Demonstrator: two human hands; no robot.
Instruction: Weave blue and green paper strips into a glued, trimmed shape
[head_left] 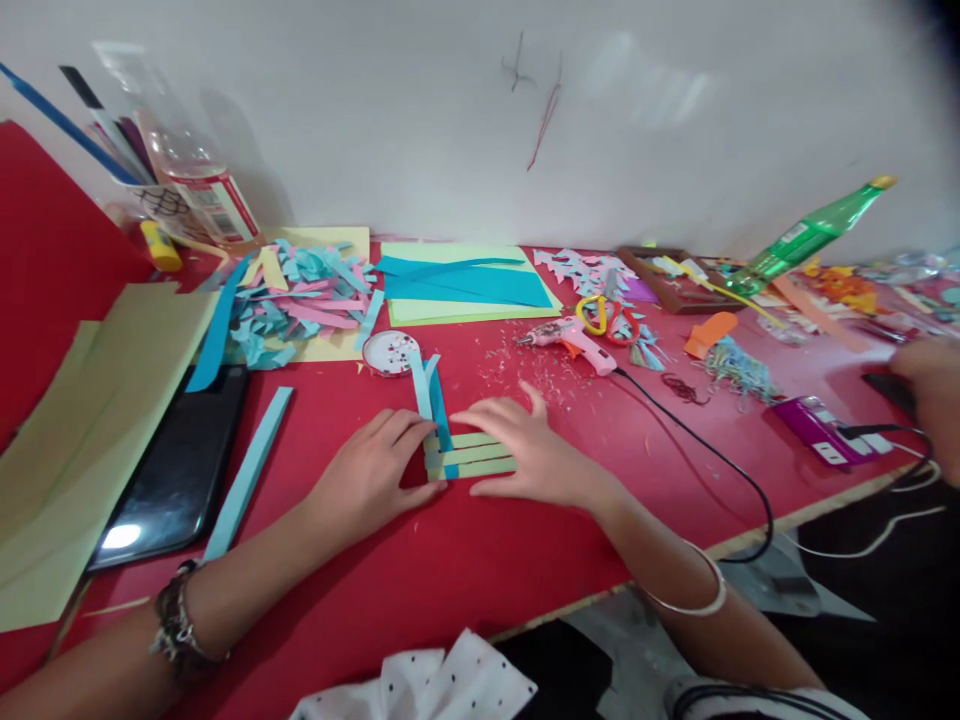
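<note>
A small paper weave lies flat on the red tabletop between my hands. Pale green strips (484,454) run sideways in it, crossed by a blue strip (437,400) and a light blue strip (421,385) whose free ends point away from me. My left hand (379,462) rests at the weave's left edge, its fingertips touching the strips and the thumb apart near the bottom corner. Over the right ends of the green strips lies my right hand (536,455), fingers spread and thumb held apart. Its palm hides those ends.
Beyond the weave are a round white lid (391,352), a pink glue gun (577,343) with a black cord, scissors (600,318) and paper scraps (307,290). A black phone-like slab (176,470) lies left. Another person's hand (930,385) is at far right.
</note>
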